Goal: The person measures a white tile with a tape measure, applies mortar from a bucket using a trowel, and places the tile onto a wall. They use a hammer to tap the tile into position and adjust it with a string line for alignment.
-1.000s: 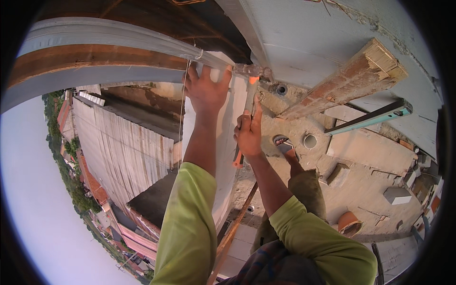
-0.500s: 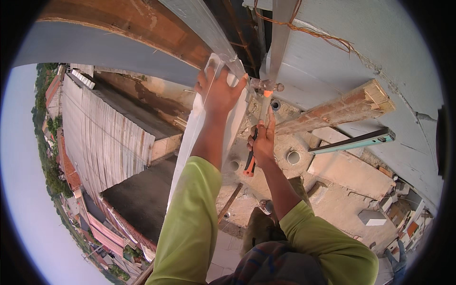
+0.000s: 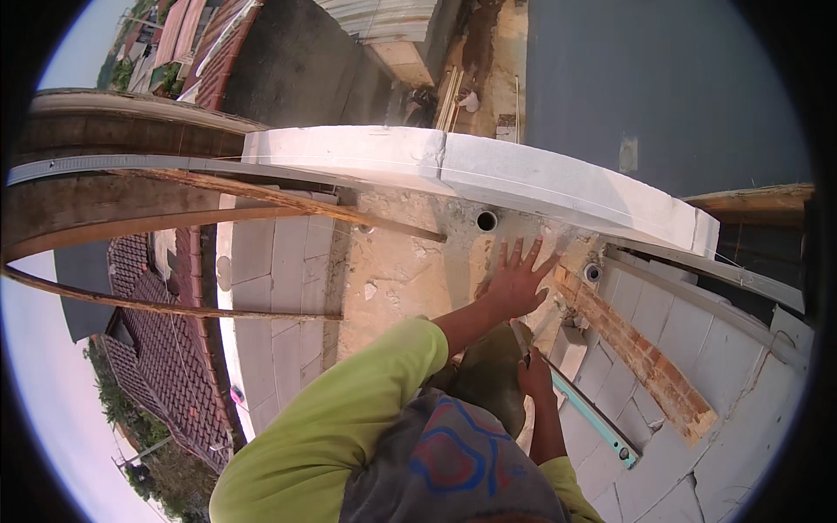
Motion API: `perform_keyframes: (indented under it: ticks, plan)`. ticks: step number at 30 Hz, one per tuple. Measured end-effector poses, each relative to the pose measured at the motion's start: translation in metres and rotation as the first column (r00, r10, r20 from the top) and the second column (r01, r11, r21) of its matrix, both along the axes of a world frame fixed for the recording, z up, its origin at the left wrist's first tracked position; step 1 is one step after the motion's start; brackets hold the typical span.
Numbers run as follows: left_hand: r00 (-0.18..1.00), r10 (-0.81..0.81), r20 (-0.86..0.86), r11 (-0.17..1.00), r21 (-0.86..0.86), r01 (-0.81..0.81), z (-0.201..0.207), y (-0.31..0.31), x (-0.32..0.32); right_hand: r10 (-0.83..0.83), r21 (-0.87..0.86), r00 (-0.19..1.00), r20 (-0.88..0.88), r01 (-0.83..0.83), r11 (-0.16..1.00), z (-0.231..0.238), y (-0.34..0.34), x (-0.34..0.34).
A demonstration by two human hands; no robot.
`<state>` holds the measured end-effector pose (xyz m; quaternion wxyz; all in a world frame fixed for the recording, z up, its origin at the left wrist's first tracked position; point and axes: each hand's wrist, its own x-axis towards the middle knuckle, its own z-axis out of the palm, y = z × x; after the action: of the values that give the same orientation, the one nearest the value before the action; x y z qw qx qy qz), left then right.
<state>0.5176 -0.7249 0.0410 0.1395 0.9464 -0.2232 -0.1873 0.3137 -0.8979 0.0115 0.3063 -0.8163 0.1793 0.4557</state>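
My left hand (image 3: pixel 520 286) is open, its fingers spread above the rough concrete floor (image 3: pixel 401 288), just short of the low white block wall (image 3: pixel 540 181). Lower and to the right, my right hand (image 3: pixel 536 376) is closed round a hammer (image 3: pixel 520 333); a pale stretch of its shaft shows, while its head is hidden near my left hand. A teal spirit level (image 3: pixel 595 411) leans slantwise beside my right hand. Right of my left hand lies a mortar-stained wooden plank (image 3: pixel 641 353).
Along the block wall runs a thin string, with a sheer drop beyond to a metal-roofed building (image 3: pixel 384 19). Pipe openings (image 3: pixel 486 220) sit in the floor. Wooden poles (image 3: pixel 288 202) and a metal channel (image 3: pixel 174 163) cross at left. A grey block wall (image 3: pixel 689 349) bounds the right.
My view has swung round to the right and down toward the floor. My left hand has come off the white block, and my right hand has drawn back close to my body with the hammer.
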Motion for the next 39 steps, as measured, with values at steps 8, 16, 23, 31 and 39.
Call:
perform_keyframes:
  ticks: [8,16,23,31,39]
  plan:
    - [-0.094,0.947,-0.306,0.192,0.779,-0.597,-0.047,0.394,-0.558,0.776,-0.104,0.628,0.057,-0.769,0.631,0.028,0.15,0.039]
    - [-0.81,0.587,-0.01,-0.607,0.657,-0.448,0.046,0.237,-0.927,0.887,-0.138,0.128,0.443,-0.968,0.209,0.078,0.366,0.008]
    - [-0.756,0.528,-0.386,-0.72,0.269,-0.64,-0.052,0.005,-0.846,0.696,-0.287,-0.34,0.632,-0.937,-0.197,0.141,0.592,-0.115]
    - [-0.859,0.345,-0.378,-0.912,0.083,-0.402,-0.073,0.026,-0.818,0.425,-0.316,-0.431,0.796,-0.895,-0.315,0.182,0.812,-0.226]
    - [-0.928,0.033,-0.371,-0.989,-0.144,0.022,-0.043,0.202,-0.967,0.438,-0.194,-0.43,0.789,-0.851,-0.487,0.143,0.919,-0.48]
